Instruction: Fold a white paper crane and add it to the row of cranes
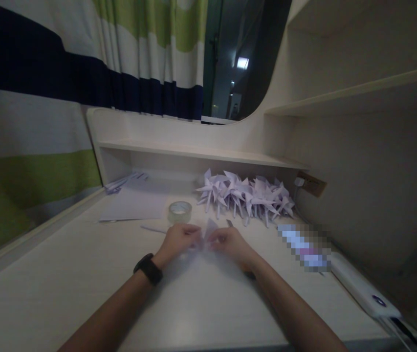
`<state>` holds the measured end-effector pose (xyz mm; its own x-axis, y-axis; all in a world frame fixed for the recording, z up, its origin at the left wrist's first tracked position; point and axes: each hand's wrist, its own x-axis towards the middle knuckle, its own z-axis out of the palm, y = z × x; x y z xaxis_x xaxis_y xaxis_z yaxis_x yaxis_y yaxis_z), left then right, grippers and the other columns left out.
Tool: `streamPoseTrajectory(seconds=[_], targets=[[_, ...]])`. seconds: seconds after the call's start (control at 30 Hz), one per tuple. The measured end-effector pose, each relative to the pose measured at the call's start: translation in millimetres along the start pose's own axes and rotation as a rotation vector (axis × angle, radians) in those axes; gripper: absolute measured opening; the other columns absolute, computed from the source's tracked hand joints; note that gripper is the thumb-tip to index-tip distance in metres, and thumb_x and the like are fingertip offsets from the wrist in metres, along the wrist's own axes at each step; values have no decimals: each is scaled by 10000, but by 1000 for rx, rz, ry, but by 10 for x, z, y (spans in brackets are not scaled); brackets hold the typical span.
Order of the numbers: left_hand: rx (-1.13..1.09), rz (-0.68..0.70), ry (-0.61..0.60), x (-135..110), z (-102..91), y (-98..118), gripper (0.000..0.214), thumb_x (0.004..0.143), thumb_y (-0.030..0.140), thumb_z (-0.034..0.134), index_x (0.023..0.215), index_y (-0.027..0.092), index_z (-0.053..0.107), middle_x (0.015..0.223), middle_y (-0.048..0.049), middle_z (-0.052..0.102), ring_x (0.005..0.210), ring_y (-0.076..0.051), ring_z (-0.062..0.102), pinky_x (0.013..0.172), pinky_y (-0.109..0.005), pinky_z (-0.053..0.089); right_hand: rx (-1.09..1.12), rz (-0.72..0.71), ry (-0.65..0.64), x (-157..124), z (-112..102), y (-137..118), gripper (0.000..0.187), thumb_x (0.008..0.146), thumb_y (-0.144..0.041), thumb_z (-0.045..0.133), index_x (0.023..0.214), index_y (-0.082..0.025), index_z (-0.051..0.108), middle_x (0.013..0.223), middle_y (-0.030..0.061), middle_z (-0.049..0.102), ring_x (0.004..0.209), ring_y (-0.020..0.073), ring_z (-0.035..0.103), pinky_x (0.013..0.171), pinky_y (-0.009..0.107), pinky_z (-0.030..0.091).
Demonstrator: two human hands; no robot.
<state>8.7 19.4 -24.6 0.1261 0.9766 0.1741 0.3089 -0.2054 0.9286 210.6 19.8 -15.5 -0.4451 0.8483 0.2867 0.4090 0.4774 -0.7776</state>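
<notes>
Between my two hands is a small piece of folded white paper (209, 229), with a pointed corner sticking up. My left hand (182, 239), a dark watch on its wrist, pinches the paper's left side. On the other side my right hand (230, 243) grips it with thumb and fingers. A roll of clear tape (179, 211) sits just beyond my left hand. A thin white paper stick (154, 229) lies to the left of that hand. Partly hidden under my right hand and forearm is a cutter knife (229, 223), its blade end showing.
Several white paper pinwheels (245, 195) are heaped at the back right. A stack of white paper sheets (135, 200) lies at the back left. Along the right are a blurred-out phone-like object (303, 247) and a white power strip (364, 286) with cables. A low shelf (193, 150) overhangs the back.
</notes>
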Motion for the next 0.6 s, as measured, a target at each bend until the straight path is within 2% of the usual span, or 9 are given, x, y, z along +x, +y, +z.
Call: streamPoseTrajectory(seconds=[0.1,0.17,0.3,0.43,0.6], targets=[[-171,-35,-15,-39,40,9,296,663,282,701,891,93,708,838,-113,736,661,-214,691,607,-318,556,49,16,-32,-1,-9,5,163,629,-256,778,757,-169,729,698,-1,679,582,109,507,562,227,371],[-232,-29,-19,-62,48,22,305,639,260,717,885,81,692,793,-112,732,655,-212,688,628,-326,556,64,28,-47,-1,-18,13,182,611,-260,789,751,-163,728,694,4,676,581,112,514,558,227,378],[-185,2,-26,-70,36,38,233,612,193,713,829,109,685,694,-70,722,629,-197,680,645,-314,540,96,19,-68,-5,-46,20,213,591,-249,804,772,-163,732,717,10,683,606,122,538,583,234,404],[-135,16,23,-62,34,29,205,598,171,711,794,116,682,724,-81,723,666,-206,684,662,-320,537,149,42,-109,-13,-71,-3,211,592,-255,809,758,-150,732,709,19,686,622,134,564,618,249,427],[-150,15,-17,-91,54,44,209,636,201,696,829,123,673,723,-72,717,640,-203,684,637,-323,545,145,35,-70,-11,-46,-15,220,598,-244,808,786,-152,740,709,20,686,617,131,548,579,237,398]])
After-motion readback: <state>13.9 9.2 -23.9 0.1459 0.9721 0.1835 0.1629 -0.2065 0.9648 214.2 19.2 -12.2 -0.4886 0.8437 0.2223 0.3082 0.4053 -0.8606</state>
